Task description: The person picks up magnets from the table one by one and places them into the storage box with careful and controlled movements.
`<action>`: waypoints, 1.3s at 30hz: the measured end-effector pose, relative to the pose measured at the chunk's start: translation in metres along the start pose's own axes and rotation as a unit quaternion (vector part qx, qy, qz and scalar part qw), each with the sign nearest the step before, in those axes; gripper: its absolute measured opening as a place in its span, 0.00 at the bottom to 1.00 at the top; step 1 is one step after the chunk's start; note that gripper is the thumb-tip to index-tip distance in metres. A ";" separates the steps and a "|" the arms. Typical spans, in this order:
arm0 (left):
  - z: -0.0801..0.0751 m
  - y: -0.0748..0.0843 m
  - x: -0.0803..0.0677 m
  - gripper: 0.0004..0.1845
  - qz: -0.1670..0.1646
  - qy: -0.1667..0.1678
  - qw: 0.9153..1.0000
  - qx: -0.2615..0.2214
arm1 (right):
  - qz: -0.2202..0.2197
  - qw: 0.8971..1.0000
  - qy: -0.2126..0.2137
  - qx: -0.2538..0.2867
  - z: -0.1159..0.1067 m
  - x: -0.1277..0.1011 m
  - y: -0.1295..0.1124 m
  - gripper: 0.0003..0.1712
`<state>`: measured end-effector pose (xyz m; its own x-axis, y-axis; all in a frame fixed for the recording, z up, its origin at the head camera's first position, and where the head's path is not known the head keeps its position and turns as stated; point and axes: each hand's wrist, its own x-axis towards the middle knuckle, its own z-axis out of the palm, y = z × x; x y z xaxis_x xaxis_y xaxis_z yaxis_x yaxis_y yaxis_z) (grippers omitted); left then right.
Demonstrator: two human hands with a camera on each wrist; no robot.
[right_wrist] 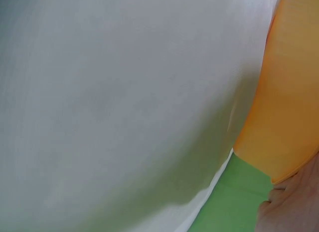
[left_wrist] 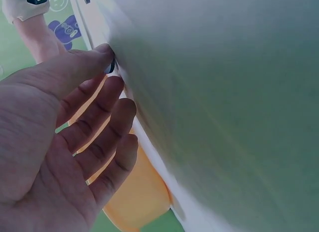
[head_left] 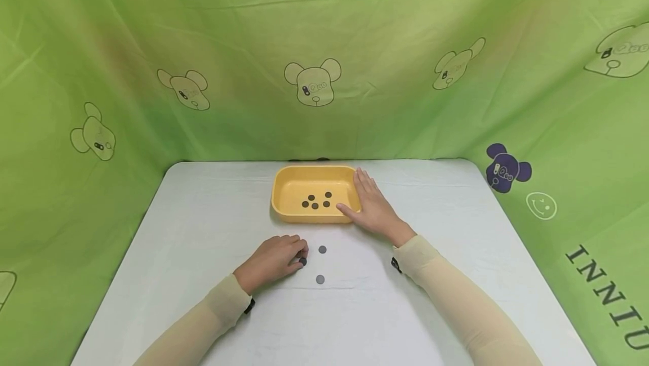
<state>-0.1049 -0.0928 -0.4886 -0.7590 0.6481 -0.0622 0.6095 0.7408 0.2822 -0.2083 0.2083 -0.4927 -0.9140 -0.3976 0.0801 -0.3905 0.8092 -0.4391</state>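
Observation:
My left hand (head_left: 274, 260) is low over the white table, pinching a small dark round disc (head_left: 302, 262) between thumb and forefinger. In the left wrist view the disc (left_wrist: 111, 67) shows as a thin dark edge under the thumb tip, the other fingers (left_wrist: 122, 117) loosely bent. Two more grey discs lie just right of this hand, a farther one (head_left: 322, 249) and a nearer one (head_left: 320, 279). Beyond them stands a yellow tray (head_left: 284, 218) holding several dark discs (head_left: 315, 206). My right hand (head_left: 375, 208) rests against the tray's right end, fingers straight along the rim and thumb over the inside.
The white table (head_left: 203, 197) has rounded far corners. Green cloth (head_left: 243, 124) printed with bear faces hangs behind it and on both sides. The tray stands close to the table's far edge.

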 end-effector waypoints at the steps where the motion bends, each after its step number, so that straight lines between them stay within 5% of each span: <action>1: 0.000 0.000 0.000 0.09 0.003 0.001 1.000 -0.003 | 0.000 1.000 0.000 0.000 0.000 0.000 0.000 0.62; 21: -0.001 0.002 -0.005 0.10 0.035 0.011 0.999 -0.011 | 0.005 1.000 -0.006 -0.002 0.001 0.000 0.001 0.62; 39: 0.003 -0.010 -0.006 0.07 0.016 0.001 0.994 -0.111 | 0.001 1.000 0.003 -0.006 0.002 0.001 0.002 0.63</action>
<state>-0.1062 -0.1034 -0.4941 -0.7414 0.6694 -0.0475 0.5674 0.6631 0.4883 -0.2095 0.2086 -0.4956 -0.9156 -0.3931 0.0851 -0.3897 0.8149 -0.4290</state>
